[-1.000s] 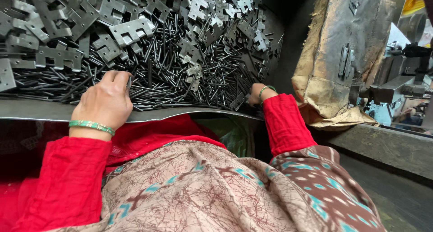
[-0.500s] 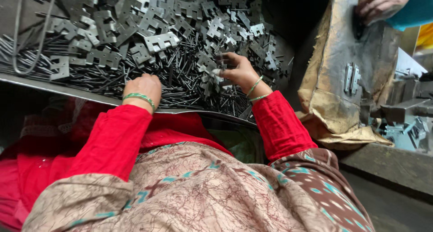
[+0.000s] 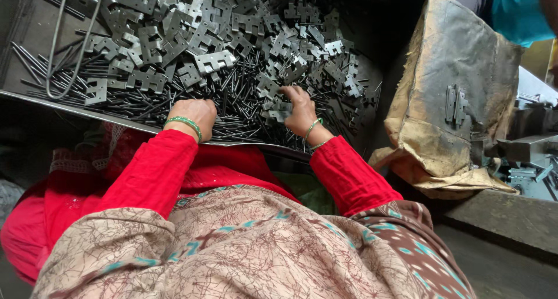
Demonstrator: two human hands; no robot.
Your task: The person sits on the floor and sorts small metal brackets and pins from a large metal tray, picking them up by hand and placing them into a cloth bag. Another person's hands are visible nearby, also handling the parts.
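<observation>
The person leans over a shallow metal tray (image 3: 35, 98) heaped with small metal parts, both arms in red sleeves stretched forward so the hands can work in the near part of the heap. The left hand (image 3: 195, 114) lies knuckles-up on a bed of thin dark pins (image 3: 238, 116), fingers curled down into them; whether it grips any cannot be told, since the fingertips are hidden. The right hand (image 3: 297, 110) reaches a little farther, its fingers closed narrowly around a flat notched plate (image 3: 278, 107) at the edge of the pile, likely because the plates lie tangled and must be pinched out singly. The plates (image 3: 215, 60) are dull grey, stamped with square cut-outs, lying at all angles across the far and middle tray; the pins run mostly crosswise beneath them. A bent wire loop (image 3: 70, 43) rests at far left. To the right stands a worn brown sack (image 3: 459, 60), with two hinges (image 3: 455, 106) on it.
</observation>
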